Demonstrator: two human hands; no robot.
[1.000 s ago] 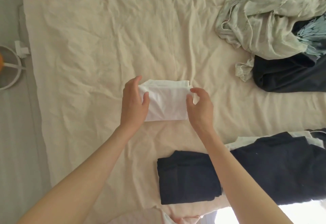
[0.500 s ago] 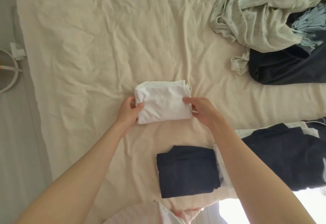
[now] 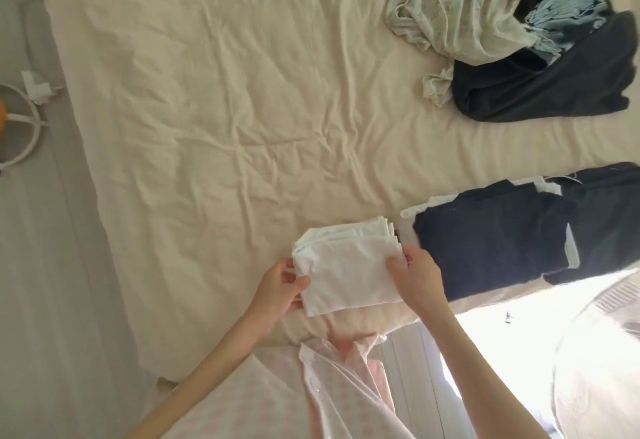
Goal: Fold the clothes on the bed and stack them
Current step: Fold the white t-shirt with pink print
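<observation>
A folded white garment (image 3: 346, 265) is held near the bed's front edge. My left hand (image 3: 282, 288) grips its left edge and my right hand (image 3: 417, 274) grips its right edge. The white garment now covers the spot where a small folded dark piece lay; that piece is hidden. Just to the right lies a folded dark navy garment (image 3: 491, 238) on a white one. An unfolded heap of pale green cloth (image 3: 460, 2), light blue fabric (image 3: 568, 13) and a dark garment (image 3: 547, 85) sits at the far right of the cream bed sheet (image 3: 207, 127).
The bed's left edge runs along a grey floor (image 3: 41, 265) with a white round stand (image 3: 20, 127). My pink patterned top (image 3: 277, 397) fills the bottom of the view. Bright light washes out the lower right corner.
Both hands lifted the folded white garment and carried it toward me and to the right, over the small folded dark piece beside the navy stack.
</observation>
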